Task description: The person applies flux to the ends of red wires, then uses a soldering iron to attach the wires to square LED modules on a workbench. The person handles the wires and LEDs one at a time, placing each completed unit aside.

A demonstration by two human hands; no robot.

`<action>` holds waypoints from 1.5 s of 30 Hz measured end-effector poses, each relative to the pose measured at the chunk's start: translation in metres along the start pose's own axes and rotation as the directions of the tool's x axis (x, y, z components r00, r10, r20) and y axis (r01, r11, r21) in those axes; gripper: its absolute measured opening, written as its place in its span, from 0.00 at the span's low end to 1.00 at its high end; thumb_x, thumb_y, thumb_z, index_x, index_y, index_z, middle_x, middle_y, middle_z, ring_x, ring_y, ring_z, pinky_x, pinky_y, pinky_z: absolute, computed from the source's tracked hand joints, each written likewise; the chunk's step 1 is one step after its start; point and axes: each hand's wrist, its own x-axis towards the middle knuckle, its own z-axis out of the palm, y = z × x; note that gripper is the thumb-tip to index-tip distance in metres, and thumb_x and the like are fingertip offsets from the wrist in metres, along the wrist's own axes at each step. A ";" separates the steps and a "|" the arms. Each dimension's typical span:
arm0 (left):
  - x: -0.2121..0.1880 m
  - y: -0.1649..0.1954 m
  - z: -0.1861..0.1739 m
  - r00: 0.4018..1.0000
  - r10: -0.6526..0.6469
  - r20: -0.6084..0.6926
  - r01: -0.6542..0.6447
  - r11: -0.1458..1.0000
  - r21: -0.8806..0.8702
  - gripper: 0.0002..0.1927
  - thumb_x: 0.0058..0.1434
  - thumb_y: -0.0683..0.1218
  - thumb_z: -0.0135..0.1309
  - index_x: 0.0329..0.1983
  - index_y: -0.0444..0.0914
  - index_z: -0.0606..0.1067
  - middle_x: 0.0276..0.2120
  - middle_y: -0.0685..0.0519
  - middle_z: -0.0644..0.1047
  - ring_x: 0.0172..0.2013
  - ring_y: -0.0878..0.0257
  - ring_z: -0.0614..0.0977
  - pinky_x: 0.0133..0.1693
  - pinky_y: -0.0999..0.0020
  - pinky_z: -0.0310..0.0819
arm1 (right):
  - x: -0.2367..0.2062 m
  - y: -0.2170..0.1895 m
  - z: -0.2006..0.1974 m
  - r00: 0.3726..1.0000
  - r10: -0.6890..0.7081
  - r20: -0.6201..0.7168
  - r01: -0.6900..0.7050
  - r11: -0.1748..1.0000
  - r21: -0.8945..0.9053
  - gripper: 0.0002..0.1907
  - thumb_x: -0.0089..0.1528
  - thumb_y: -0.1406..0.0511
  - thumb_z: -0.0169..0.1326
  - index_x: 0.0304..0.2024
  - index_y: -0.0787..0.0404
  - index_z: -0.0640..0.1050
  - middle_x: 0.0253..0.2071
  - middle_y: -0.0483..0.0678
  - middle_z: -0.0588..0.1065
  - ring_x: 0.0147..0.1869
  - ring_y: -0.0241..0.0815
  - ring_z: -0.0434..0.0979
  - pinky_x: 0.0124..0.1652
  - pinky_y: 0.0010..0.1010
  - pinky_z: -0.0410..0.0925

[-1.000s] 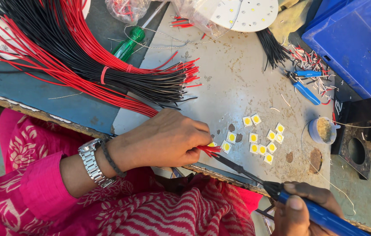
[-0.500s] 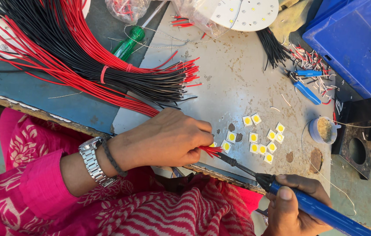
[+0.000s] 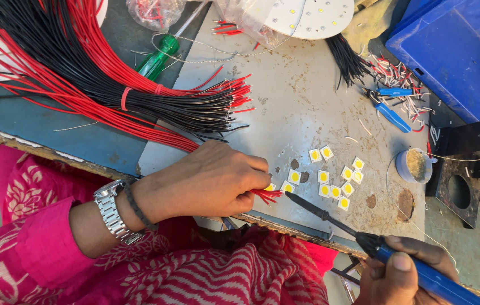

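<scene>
Left hand [image 3: 212, 181], wearing a wristwatch [image 3: 111, 212], pinches the ends of a few red wires [image 3: 265, 195] at the surface [image 3: 296, 107] edge. Right hand [image 3: 401, 277] at 5 o'clock is closed around a blue soldering iron [image 3: 364, 243], tip just beside the wires. Small square yellow chips [image 3: 333, 175] lie at 3 o'clock. Bundled red and black wires [image 3: 138, 85] spread toward 11 o'clock.

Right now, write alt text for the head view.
A left hand pinches red wire ends beside small square yellow chips on a metal sheet, while the right hand aims a blue soldering iron at them.
</scene>
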 end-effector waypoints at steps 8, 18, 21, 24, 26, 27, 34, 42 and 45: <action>-0.008 -0.002 0.001 0.975 -0.025 -0.219 -0.012 0.986 -0.164 0.10 0.55 0.43 0.57 0.39 0.37 0.79 0.35 0.50 0.80 0.32 0.49 0.82 0.32 0.56 0.74 | -0.003 0.012 0.040 0.965 -0.241 0.107 0.202 0.938 0.282 0.20 0.71 0.58 0.56 0.60 0.62 0.69 0.38 0.61 0.78 0.37 0.48 0.85 0.34 0.36 0.78; -0.005 0.003 -0.003 0.866 -0.135 -0.482 0.056 0.983 -0.176 0.06 0.66 0.40 0.56 0.40 0.30 0.75 0.38 0.45 0.79 0.37 0.49 0.81 0.36 0.59 0.74 | -0.006 -0.020 0.103 0.873 -0.248 0.420 0.336 0.930 -0.150 0.26 0.60 0.73 0.63 0.55 0.62 0.64 0.55 0.58 0.80 0.53 0.46 0.86 0.50 0.33 0.77; -0.006 0.007 -0.002 0.814 -0.008 -0.581 -0.081 0.989 -0.127 0.07 0.63 0.39 0.54 0.40 0.29 0.73 0.43 0.40 0.76 0.41 0.47 0.80 0.38 0.58 0.74 | -0.006 -0.026 0.108 0.848 -0.292 0.442 0.396 0.904 -0.163 0.28 0.57 0.72 0.65 0.55 0.61 0.64 0.56 0.58 0.79 0.53 0.48 0.85 0.51 0.34 0.76; -0.006 0.007 0.001 0.860 -0.042 -0.509 -0.082 0.972 -0.219 0.07 0.65 0.40 0.58 0.42 0.31 0.76 0.41 0.45 0.78 0.38 0.55 0.82 0.37 0.65 0.77 | -0.007 -0.028 0.116 0.840 -0.304 0.450 0.405 0.903 -0.144 0.31 0.54 0.71 0.68 0.54 0.60 0.65 0.54 0.57 0.79 0.51 0.48 0.86 0.48 0.34 0.77; -0.005 0.007 0.003 0.912 -0.093 -0.400 -0.026 0.959 -0.284 0.08 0.63 0.40 0.59 0.44 0.32 0.78 0.34 0.47 0.78 0.32 0.56 0.82 0.32 0.65 0.75 | -0.008 -0.029 0.119 0.830 -0.329 0.451 0.425 0.896 -0.128 0.30 0.55 0.72 0.67 0.54 0.59 0.65 0.54 0.57 0.79 0.51 0.48 0.85 0.49 0.35 0.76; -0.005 0.007 0.004 0.932 -0.117 -0.342 0.004 0.949 -0.314 0.09 0.62 0.40 0.59 0.44 0.33 0.80 0.31 0.48 0.78 0.29 0.57 0.81 0.30 0.65 0.73 | -0.009 -0.029 0.119 0.817 -0.355 0.455 0.452 0.884 -0.121 0.29 0.57 0.74 0.65 0.55 0.59 0.65 0.54 0.56 0.80 0.52 0.49 0.84 0.51 0.36 0.76; -0.006 0.004 0.007 0.963 -0.184 -0.199 0.104 0.928 -0.357 0.08 0.54 0.43 0.60 0.33 0.33 0.77 0.25 0.47 0.78 0.24 0.55 0.82 0.25 0.63 0.73 | -0.012 -0.025 0.113 0.837 -0.359 0.414 0.482 0.841 -0.246 0.35 0.50 0.67 0.71 0.54 0.57 0.66 0.51 0.52 0.81 0.48 0.48 0.78 0.59 0.39 0.60; -0.007 0.001 0.007 0.983 -0.097 -0.154 0.045 0.949 -0.311 0.09 0.53 0.45 0.62 0.31 0.35 0.77 0.27 0.48 0.80 0.27 0.51 0.83 0.28 0.61 0.74 | -0.009 -0.023 0.114 0.769 -0.416 0.485 0.528 0.842 -0.116 0.28 0.58 0.74 0.63 0.55 0.55 0.65 0.54 0.48 0.81 0.57 0.45 0.85 0.71 0.46 0.56; -0.007 0.001 0.006 0.986 -0.096 -0.137 0.045 0.941 -0.335 0.10 0.54 0.46 0.62 0.32 0.35 0.77 0.27 0.50 0.80 0.27 0.54 0.84 0.28 0.63 0.76 | -0.009 -0.025 0.115 0.766 -0.430 0.478 0.543 0.830 -0.125 0.31 0.55 0.70 0.67 0.54 0.56 0.65 0.52 0.52 0.80 0.53 0.47 0.84 0.66 0.44 0.57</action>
